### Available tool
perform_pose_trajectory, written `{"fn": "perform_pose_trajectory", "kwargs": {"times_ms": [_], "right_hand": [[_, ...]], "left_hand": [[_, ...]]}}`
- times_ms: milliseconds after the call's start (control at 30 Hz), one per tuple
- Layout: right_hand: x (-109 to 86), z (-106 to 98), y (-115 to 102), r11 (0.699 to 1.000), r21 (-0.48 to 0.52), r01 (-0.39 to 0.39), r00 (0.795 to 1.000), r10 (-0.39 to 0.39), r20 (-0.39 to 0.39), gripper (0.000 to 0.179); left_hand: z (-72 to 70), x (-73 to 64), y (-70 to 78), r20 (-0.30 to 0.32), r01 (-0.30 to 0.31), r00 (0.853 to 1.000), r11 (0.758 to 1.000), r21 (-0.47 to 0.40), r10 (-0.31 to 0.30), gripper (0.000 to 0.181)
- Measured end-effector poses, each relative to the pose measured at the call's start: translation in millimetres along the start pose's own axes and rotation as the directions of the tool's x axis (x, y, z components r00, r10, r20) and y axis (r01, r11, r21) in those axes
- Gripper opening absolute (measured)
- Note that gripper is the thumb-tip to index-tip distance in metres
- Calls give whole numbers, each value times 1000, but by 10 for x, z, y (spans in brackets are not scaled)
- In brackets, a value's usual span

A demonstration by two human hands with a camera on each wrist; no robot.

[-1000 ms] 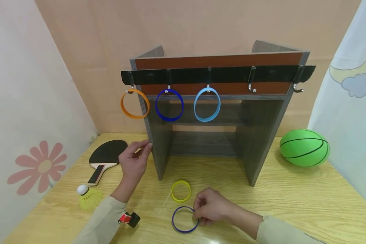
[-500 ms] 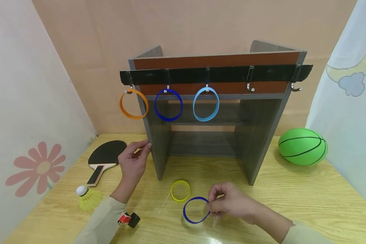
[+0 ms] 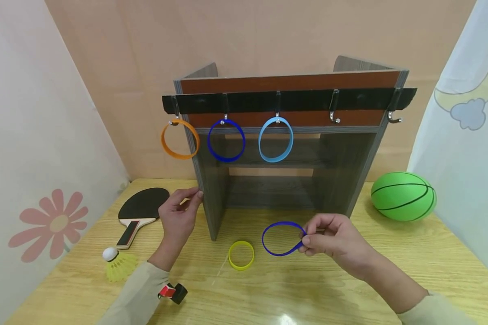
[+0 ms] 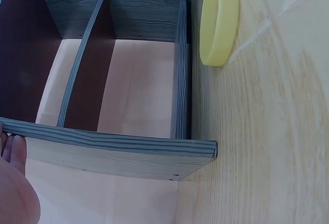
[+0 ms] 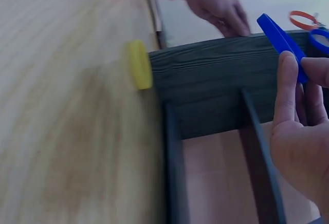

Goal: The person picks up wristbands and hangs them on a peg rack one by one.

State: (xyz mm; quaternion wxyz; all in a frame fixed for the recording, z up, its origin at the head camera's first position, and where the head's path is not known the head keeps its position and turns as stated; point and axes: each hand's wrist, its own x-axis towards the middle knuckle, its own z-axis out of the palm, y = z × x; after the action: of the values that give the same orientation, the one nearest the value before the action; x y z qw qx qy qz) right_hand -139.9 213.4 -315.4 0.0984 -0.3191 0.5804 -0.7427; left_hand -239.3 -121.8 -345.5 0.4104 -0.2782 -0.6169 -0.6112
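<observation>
My right hand (image 3: 335, 243) pinches a dark blue wristband (image 3: 284, 223) between thumb and fingers, in front of the small grey shelf (image 3: 264, 192). The squeeze pulls the band into a teardrop shape. In the right wrist view this wristband (image 5: 277, 35) appears nearly edge-on. My left hand (image 3: 178, 216) grips the front edge of the shelf's left side panel with its fingertips. A yellow wristband (image 3: 241, 268) lies on the table before the shelf. From hooks on a black strip (image 3: 305, 100) hang an orange wristband (image 3: 181, 157), another dark blue wristband (image 3: 227, 160) and a light blue wristband (image 3: 273, 160).
Two bare hooks, one right of centre (image 3: 335, 118) and one at the far right (image 3: 394, 118), stick out from the strip. A green ball (image 3: 404, 196) sits at the right. On the left lie a table tennis bat (image 3: 142, 205) and a yellow shuttlecock (image 3: 121, 265).
My right hand has lifted the dark blue wristband off the table and carried it up and to the right, past the yellow one. My left hand has stayed at the panel.
</observation>
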Motion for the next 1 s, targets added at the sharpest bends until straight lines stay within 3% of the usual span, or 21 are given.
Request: {"fn": "perform_pose_trajectory", "kwargs": {"times_ms": [200,400,733,833,1000], "right_hand": [[63,-18,-138,969,172,177,984,-170,-59,33],[139,4,-282,917,202,344,931,-305,-202,31],[274,65,-637,803,341,489,868,-406,-287,23],[318,63,-703,784,362,505,856,-403,-323,22],[397,37,-769,773,395,497,856,-361,-371,22]], "left_hand": [[-2,2,5,0,-1,1000,1000,-1,1,12],[0,2,-7,1,-5,1000,1000,-8,5,12],[6,1,0,-2,-1,1000,1000,-3,1,11],[6,4,9,-2,-7,1000,1000,-2,7,11],[0,1,9,0,-11,1000,1000,0,11,12]]}}
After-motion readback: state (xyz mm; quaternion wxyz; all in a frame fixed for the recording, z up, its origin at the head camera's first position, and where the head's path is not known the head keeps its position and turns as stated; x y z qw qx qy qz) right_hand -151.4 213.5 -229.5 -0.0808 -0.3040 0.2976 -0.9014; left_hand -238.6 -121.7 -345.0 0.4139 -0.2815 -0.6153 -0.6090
